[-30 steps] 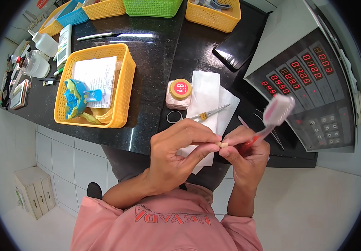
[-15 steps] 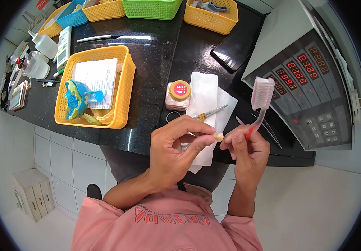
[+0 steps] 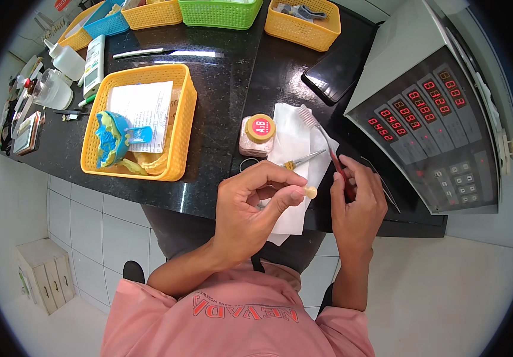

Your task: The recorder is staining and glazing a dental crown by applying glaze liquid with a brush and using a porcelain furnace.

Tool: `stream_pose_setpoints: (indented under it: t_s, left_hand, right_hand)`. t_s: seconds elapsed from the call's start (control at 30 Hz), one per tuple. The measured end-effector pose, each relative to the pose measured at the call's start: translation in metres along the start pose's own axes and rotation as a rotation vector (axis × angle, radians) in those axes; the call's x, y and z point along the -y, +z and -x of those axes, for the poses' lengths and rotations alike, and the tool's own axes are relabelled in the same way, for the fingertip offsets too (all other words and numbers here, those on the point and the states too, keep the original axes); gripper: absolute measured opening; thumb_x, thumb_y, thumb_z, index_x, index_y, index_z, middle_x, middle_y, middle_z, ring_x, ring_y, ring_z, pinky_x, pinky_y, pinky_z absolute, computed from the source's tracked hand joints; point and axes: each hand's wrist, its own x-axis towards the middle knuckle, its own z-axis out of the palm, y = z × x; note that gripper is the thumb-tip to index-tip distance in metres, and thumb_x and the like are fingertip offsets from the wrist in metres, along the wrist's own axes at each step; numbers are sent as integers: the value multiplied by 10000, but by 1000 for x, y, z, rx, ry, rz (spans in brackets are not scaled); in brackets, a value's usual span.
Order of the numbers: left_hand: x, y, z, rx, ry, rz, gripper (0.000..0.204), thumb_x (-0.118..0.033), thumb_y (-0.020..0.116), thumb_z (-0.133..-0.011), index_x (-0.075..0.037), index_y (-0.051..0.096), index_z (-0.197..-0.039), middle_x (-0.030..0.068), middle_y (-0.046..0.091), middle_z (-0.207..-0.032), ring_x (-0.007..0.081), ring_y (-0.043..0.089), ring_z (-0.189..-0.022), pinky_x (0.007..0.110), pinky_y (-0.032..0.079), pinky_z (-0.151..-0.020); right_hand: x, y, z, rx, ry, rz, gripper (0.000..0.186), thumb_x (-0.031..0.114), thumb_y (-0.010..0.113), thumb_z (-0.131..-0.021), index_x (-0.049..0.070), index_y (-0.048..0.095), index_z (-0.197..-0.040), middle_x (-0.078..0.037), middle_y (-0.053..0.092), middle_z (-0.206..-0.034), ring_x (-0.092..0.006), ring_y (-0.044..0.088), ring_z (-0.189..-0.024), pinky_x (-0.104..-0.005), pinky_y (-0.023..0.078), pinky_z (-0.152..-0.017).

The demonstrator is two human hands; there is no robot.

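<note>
Between the thumb and index finger of my left hand [image 3: 256, 208] is a small cream-coloured dental crown [image 3: 310, 192], held above the white paper napkins [image 3: 289, 223]. My right hand [image 3: 359, 205] is closed round the red handle of a toothbrush [image 3: 322, 131]. The brush slants away to the left, its pale pink bristle head over the napkins. A pointed metal instrument with a yellowish part [image 3: 295, 162] lies on the napkins, partly hidden by my left hand. Beside them stands a jar of pinkish powder with a gold lid [image 3: 256, 140].
A yellow basket [image 3: 188, 119] at left holds papers and a blue dental impression tray [image 3: 112, 140]. At right stands a grey machine with red digits [image 3: 429, 119]. Near it lie tweezers [image 3: 387, 191] and a black phone [image 3: 335, 74]. More baskets [image 3: 221, 15] line the back.
My right hand has turned and lowered the toothbrush, so its head moved left from beside the machine to over the napkins. My left hand still holds the crown in nearly the same place.
</note>
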Motion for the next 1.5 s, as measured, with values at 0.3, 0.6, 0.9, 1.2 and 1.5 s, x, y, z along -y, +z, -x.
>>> stream_pose_setpoints:
  t_s: [0.3, 0.6, 0.9, 1.2, 1.5]
  left_hand:
    - [-2, 1, 1, -49, -14, 8, 208, -37, 695, -880, 31, 609, -1056, 79, 658, -900, 104, 652, -853, 231, 521, -770]
    - [-4, -3, -1, 47, 4, -102, 285, -35, 692, -880, 27, 566, -1129, 96, 665, -985, 103, 646, -919, 233, 533, -755]
    - [-7, 0, 14, -48, 422, -395, 347, -18, 687, -848, 20, 595, -1181, 154, 653, -1087, 231, 689, -918, 301, 555, -787]
    - [-66, -57, 38, -97, 692, -559, 249, 46, 655, -830, 25, 642, -1077, 177, 698, -987, 260, 693, -839, 321, 560, -714]
    - [-129, -132, 22, -298, 676, -1011, 219, 18, 688, -813, -21, 669, -1027, 134, 685, -982, 268, 671, -875, 331, 529, -755]
  right_hand:
    - [1, 0, -2, 4, -63, 37, 223, 42, 683, -823, 28, 657, -1044, -97, 633, -874, -257, 609, -787, -353, 493, -680]
    - [21, -7, 2, 145, -282, -551, 297, 69, 777, -774, -6, 699, -1051, -111, 674, -890, -196, 639, -761, -274, 498, -656]
    - [20, -5, -3, 196, -13, -533, 144, -17, 692, -832, -33, 664, -973, -119, 668, -819, -176, 657, -732, -276, 513, -690]
    - [32, -5, -8, 300, -188, -308, 184, -6, 726, -769, -3, 726, -953, -108, 633, -772, -237, 612, -653, -313, 481, -641]
    - [35, -2, -8, 318, -102, -343, 164, 4, 743, -758, 12, 726, -920, -88, 600, -773, -202, 593, -702, -303, 469, -614]
